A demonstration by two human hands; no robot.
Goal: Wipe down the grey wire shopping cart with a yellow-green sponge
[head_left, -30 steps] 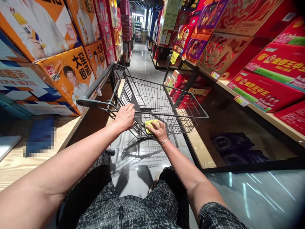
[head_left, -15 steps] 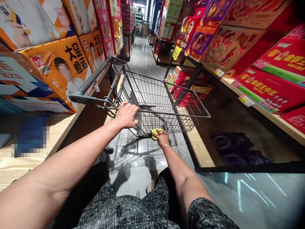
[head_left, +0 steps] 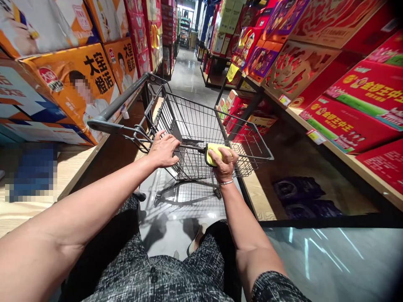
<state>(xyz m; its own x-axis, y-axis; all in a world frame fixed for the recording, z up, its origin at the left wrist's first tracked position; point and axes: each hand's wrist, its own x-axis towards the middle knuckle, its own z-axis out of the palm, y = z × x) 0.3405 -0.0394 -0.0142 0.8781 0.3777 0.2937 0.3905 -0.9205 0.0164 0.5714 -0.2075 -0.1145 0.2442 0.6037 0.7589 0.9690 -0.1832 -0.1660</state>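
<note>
A grey wire shopping cart [head_left: 195, 110] stands sideways before me, its basket holding no goods. My left hand [head_left: 164, 150] lies over the near top rail at the handle end, fingers bent across it and thumb on my side. My right hand [head_left: 225, 161] grips a yellow cloth with a dark edge [head_left: 210, 156], pressed around the same rail further right. The fingers wrap over the cloth and hide part of it and of the rail. The cart's grey handle [head_left: 116, 102] rises at the left, untouched.
Orange cartons [head_left: 71, 79] are stacked on the left wooden shelf. Red gift boxes [head_left: 338, 123] fill the right shelf, with dark purple packages [head_left: 299, 188] below. A tiled aisle [head_left: 187, 67] runs ahead. Blurred blue material [head_left: 34, 172] lies on the left ledge.
My right hand has risen with the yellow cloth from the lower side of the basket to its top rail. My left hand stays on the rail. The view has shifted slightly.
</note>
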